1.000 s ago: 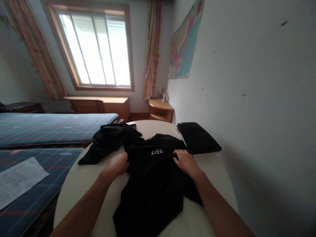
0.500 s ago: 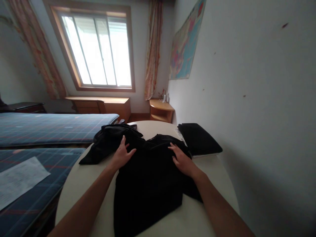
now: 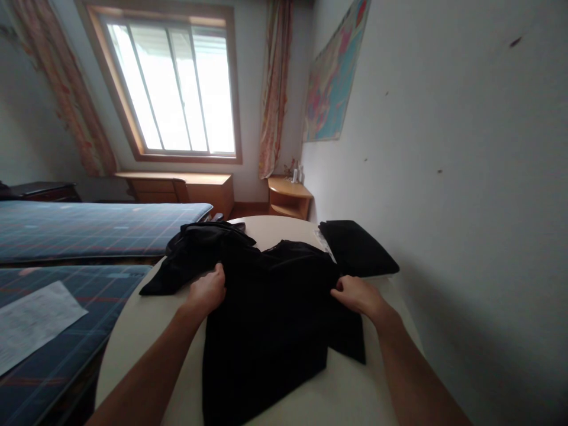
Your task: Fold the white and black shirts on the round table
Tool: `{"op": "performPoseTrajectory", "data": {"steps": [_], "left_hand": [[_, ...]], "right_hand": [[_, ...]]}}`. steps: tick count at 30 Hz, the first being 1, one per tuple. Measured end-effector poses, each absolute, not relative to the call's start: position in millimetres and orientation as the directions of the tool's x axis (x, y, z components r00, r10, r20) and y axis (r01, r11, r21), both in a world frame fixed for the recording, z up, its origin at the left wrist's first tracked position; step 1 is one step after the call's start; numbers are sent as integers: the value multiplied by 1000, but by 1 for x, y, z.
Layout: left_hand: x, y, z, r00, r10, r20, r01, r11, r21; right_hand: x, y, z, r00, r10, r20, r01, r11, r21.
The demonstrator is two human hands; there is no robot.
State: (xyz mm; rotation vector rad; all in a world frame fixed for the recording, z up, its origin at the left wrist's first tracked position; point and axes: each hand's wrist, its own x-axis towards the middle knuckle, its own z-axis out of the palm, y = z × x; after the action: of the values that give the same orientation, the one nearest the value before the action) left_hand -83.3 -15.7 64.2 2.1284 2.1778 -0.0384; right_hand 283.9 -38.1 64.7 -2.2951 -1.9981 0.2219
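Note:
A black shirt (image 3: 270,319) lies spread over the round cream table (image 3: 133,331), its neckline toward the far side and one sleeve out to the right. My left hand (image 3: 207,290) is closed on the shirt's left edge near the shoulder, fingers curled. On the opposite side, my right hand (image 3: 357,293) pinches the cloth by the right sleeve. More black cloth (image 3: 195,245) lies bunched at the far left of the table, up against the shirt; where one ends and the other begins is hard to see.
A folded black cloth (image 3: 359,248) rests on something pale at the table's right, close to the white wall (image 3: 479,236). Two plaid mattresses (image 3: 102,228) stand to the left, with a paper sheet (image 3: 39,322) on the nearer one. A corner shelf (image 3: 290,189) is beyond.
Both hands were spread flat over the shirt's upper part. They have since moved apart and closed on its edges, the right one shifting outward and the left one slightly nearer me.

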Motion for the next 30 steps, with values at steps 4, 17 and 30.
{"op": "performPoseTrajectory", "data": {"steps": [4,17,30], "left_hand": [[-90,-5,68,-133,980,145,964,94,247],[-91,0,55,-71,997,4,963,67,262],[-92,6,59,-147,947,287,884,-4,467]], "right_hand": [[280,-29,66,227,956,186,942,-167,-291],[282,-13,44,59,888,456,789,238,-567],[286,-14,51,152,737,659,839,256,-480]]}}
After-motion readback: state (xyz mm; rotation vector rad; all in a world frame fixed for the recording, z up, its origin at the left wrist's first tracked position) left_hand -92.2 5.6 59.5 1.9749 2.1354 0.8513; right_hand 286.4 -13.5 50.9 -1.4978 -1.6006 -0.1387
